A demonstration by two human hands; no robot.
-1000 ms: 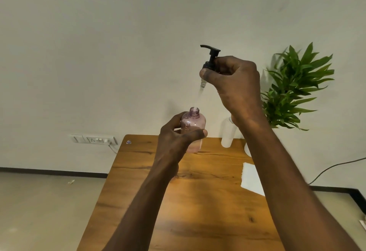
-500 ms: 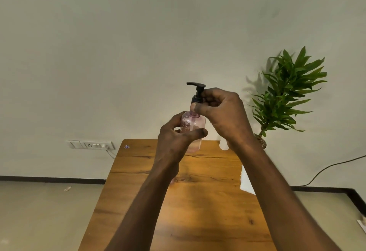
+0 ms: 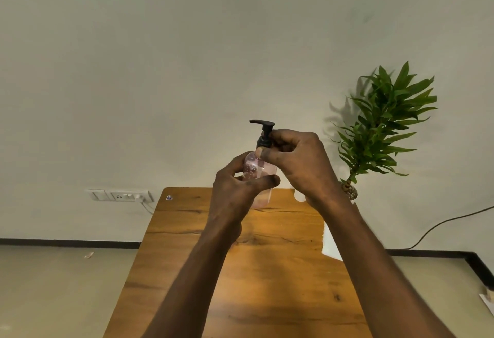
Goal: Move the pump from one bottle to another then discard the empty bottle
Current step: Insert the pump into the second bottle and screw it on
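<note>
I see a wooden table (image 3: pixel 267 271) running away from me toward a pale wall, with a leafy green plant (image 3: pixel 385 126) at its far right corner and a white sheet of paper (image 3: pixel 330 247) lying on its right edge. Above the far end of the table my left hand (image 3: pixel 235 188) is wrapped around a clear pink bottle (image 3: pixel 258 169), held upright in the air. My right hand (image 3: pixel 299 161) pinches the collar of the black pump (image 3: pixel 264 134) that sits on the bottle's neck, spout pointing left.
</note>
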